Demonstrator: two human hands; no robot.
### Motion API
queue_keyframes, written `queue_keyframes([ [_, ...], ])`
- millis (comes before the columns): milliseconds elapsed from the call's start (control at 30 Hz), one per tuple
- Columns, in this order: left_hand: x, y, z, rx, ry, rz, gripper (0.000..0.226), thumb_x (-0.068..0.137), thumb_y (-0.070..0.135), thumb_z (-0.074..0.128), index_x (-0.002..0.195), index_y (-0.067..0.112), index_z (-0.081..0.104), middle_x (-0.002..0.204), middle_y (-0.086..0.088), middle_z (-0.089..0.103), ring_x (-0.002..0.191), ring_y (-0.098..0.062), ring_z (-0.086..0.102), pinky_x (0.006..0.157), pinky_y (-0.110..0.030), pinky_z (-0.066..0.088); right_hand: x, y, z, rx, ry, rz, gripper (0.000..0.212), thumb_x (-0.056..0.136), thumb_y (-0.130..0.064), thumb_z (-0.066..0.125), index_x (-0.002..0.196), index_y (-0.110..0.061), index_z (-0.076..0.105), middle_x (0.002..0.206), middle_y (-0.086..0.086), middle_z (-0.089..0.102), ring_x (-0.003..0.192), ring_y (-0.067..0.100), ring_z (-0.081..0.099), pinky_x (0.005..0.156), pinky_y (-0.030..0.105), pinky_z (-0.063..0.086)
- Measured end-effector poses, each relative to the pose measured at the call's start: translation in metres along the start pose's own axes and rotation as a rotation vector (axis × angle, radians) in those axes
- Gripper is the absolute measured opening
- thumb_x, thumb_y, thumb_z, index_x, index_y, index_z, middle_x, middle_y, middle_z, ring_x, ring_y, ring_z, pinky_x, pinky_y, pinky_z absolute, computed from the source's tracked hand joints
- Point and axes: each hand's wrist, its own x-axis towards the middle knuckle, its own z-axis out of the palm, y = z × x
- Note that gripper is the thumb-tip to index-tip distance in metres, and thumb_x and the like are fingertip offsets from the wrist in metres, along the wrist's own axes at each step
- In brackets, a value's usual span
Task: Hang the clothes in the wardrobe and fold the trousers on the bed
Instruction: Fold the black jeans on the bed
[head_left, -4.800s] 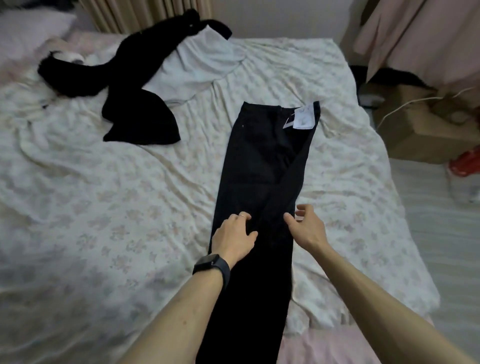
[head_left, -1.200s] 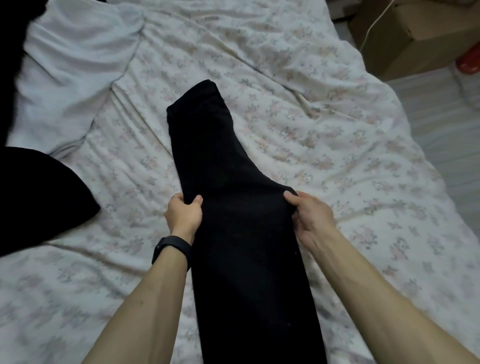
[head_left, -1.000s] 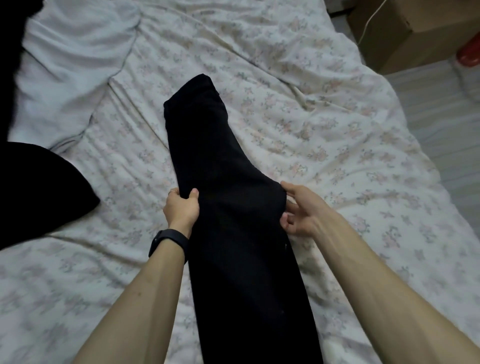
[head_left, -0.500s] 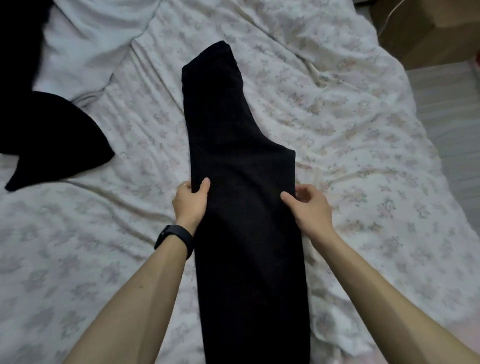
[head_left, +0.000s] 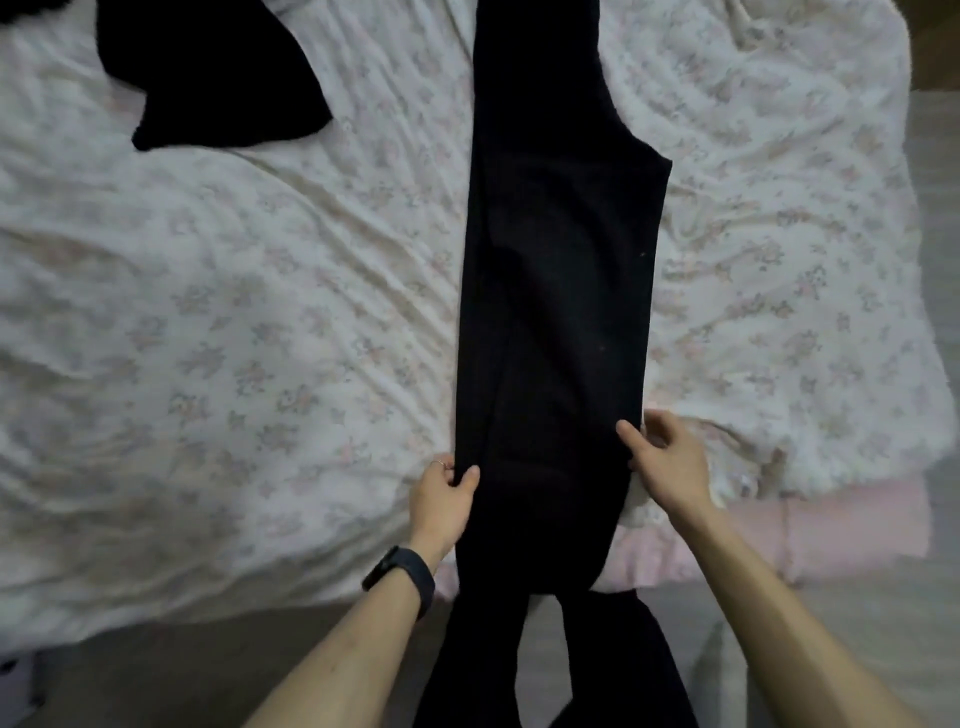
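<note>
Black trousers (head_left: 556, 291) are laid lengthwise down the floral sheet (head_left: 234, 338) of the bed, their lower part hanging over the near edge. The left edge of the cloth is pinched by the left hand (head_left: 444, 501), on whose wrist a dark band (head_left: 402, 577) is worn; the right edge is gripped by the right hand (head_left: 667, 460). Another black garment (head_left: 218, 67) is spread on the sheet at upper left, well apart from the trousers.
</note>
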Motion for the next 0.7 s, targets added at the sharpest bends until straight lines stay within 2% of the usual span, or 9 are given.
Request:
queue_keyframes([
  [100,-0.026,-0.021,0.004,-0.037,0.113,0.063,0.023,0.097,0.029,0.064,0.112,0.030,0.046,0.112,0.002,0.063,0.098,-0.012,0.064,0.078,-0.027,0.056,-0.022,0.009,0.004,-0.089,0.061,-0.017,0.023,0.089,-0.034,0.071,0.102,-0.021,0.057,0.097,-0.007,0.064,0.093,0.017,0.062,0.082,0.036,0.049],
  [167,-0.036,-0.027,0.008,-0.029,0.133,0.127,0.023,0.098,0.030,0.062,0.109,0.038,0.043,0.114,0.004,0.059,0.103,-0.012,0.062,0.078,-0.026,0.052,-0.034,0.019,0.011,-0.177,0.131,-0.085,0.026,0.087,-0.032,0.070,0.104,-0.019,0.054,0.101,-0.002,0.060,0.093,0.017,0.058,0.077,0.032,0.042],
  [267,-0.030,-0.017,0.014,0.063,0.121,0.186,0.016,0.098,0.044,0.059,0.111,0.037,0.055,0.120,0.007,0.052,0.114,-0.013,0.053,0.096,-0.032,0.047,-0.046,0.039,0.026,-0.200,0.184,-0.107,0.035,0.087,-0.030,0.071,0.112,-0.012,0.054,0.111,0.003,0.056,0.096,0.018,0.054,0.080,0.031,0.041],
  [367,-0.017,0.007,0.019,0.040,0.111,0.131,0.026,0.096,0.049,0.060,0.112,0.029,0.064,0.124,0.004,0.041,0.107,-0.014,0.047,0.093,-0.025,0.039,-0.055,0.054,0.039,-0.220,0.157,-0.127,0.028,0.090,-0.033,0.069,0.104,-0.017,0.051,0.106,0.004,0.059,0.094,0.020,0.056,0.078,0.031,0.041],
  [467,-0.009,0.014,0.024,0.034,0.150,0.116,0.018,0.095,0.044,0.063,0.106,0.030,0.063,0.125,0.003,0.046,0.099,-0.015,0.050,0.088,-0.029,0.044,-0.061,0.065,0.044,-0.263,0.071,-0.123,0.024,0.095,-0.035,0.065,0.103,-0.017,0.052,0.099,0.002,0.060,0.090,0.019,0.059,0.075,0.029,0.039],
  [567,-0.022,0.000,0.025,-0.008,0.246,0.139,0.007,0.101,0.032,0.055,0.101,0.024,0.055,0.109,0.002,0.059,0.093,-0.019,0.057,0.077,-0.031,0.042,-0.070,0.073,0.044,-0.288,0.080,-0.134,0.033,0.093,-0.039,0.066,0.110,-0.015,0.050,0.113,0.006,0.058,0.099,0.023,0.058,0.079,0.032,0.042],
  [633,-0.027,-0.016,0.021,0.001,0.277,0.082,0.009,0.103,0.028,0.049,0.101,0.019,0.051,0.095,0.000,0.059,0.091,-0.025,0.059,0.074,-0.033,0.041,-0.073,0.076,0.045,-0.353,0.062,-0.111,0.043,0.092,-0.041,0.067,0.118,-0.012,0.049,0.123,0.007,0.053,0.106,0.027,0.056,0.081,0.034,0.041],
  [700,-0.029,-0.025,0.017,0.036,0.238,0.056,0.011,0.103,0.027,0.049,0.104,0.017,0.050,0.092,0.003,0.057,0.095,-0.026,0.060,0.075,-0.032,0.041,-0.073,0.078,0.046,-0.389,0.007,-0.093,0.040,0.092,-0.040,0.067,0.116,-0.013,0.049,0.125,0.008,0.051,0.107,0.029,0.056,0.081,0.037,0.043],
])
